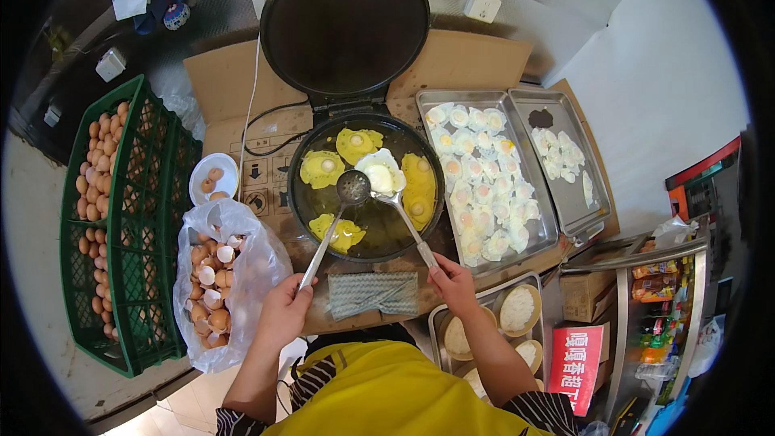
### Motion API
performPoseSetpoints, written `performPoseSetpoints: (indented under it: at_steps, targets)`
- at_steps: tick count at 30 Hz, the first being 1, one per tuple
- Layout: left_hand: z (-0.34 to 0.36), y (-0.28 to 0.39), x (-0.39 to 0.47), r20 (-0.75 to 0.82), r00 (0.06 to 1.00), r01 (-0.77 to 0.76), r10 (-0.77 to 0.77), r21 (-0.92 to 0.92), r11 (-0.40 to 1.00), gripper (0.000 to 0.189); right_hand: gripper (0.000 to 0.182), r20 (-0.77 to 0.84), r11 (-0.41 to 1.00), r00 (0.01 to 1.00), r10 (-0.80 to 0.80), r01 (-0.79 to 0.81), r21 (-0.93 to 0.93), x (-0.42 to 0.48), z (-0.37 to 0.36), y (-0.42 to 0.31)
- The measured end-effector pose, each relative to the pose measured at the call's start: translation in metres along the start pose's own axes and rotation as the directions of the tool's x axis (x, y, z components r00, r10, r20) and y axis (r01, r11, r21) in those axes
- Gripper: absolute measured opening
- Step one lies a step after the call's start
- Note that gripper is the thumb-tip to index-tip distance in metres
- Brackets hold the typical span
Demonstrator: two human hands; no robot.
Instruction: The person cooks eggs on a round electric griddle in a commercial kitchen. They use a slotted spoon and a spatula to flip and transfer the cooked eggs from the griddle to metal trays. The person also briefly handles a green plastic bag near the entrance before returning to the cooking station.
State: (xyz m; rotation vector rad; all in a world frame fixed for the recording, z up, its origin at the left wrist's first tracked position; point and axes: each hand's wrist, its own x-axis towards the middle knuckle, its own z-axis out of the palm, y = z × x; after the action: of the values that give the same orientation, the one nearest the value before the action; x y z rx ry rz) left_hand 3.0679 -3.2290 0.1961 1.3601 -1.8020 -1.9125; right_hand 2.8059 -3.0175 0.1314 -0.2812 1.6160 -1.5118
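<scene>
My left hand [289,310] grips the handle of a perforated metal skimmer [353,187], its round head over the middle of an electric griddle pan [367,249]. In my right hand [453,283] is the handle of a metal spatula [410,224]; a white cooked egg [381,173] rests on its blade, close beside the skimmer. Around them several yellow-looking eggs [357,143] lie in the oiled pan. Its dark round lid [346,21] stands raised behind. Many fried eggs [484,192] cover the metal tray [428,99] right of the pan.
Left stand a green crate [124,218] of eggs, a white bowl [214,165] and a plastic bag [266,254] of eggshells. A folded cloth [372,294] lies before the pan. Right are a second tray [566,191] and bowls of white food [518,309]. A white cord [252,100] runs behind the bowl.
</scene>
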Motion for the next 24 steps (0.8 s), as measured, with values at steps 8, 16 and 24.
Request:
performPoseSetpoints:
  at_steps: [8,16,24]
  targets:
    - [0.004,0.010,0.005,0.032,0.997,-0.066,0.067,-0.015,0.998,0.019,0.037,-0.053,0.996,0.996,-0.074,0.071,-0.063,-0.011,0.000,-0.024]
    - [0.000,0.013,0.014,0.054,0.991,-0.125,0.124,0.013,0.992,0.020,0.038,-0.079,0.957,0.982,-0.173,0.149,-0.248,-0.013,-0.007,-0.043]
    - [-0.006,0.013,0.021,0.074,0.984,-0.166,0.164,0.025,0.986,0.022,0.038,-0.078,0.976,0.991,-0.112,0.095,-0.195,-0.016,-0.004,-0.054]
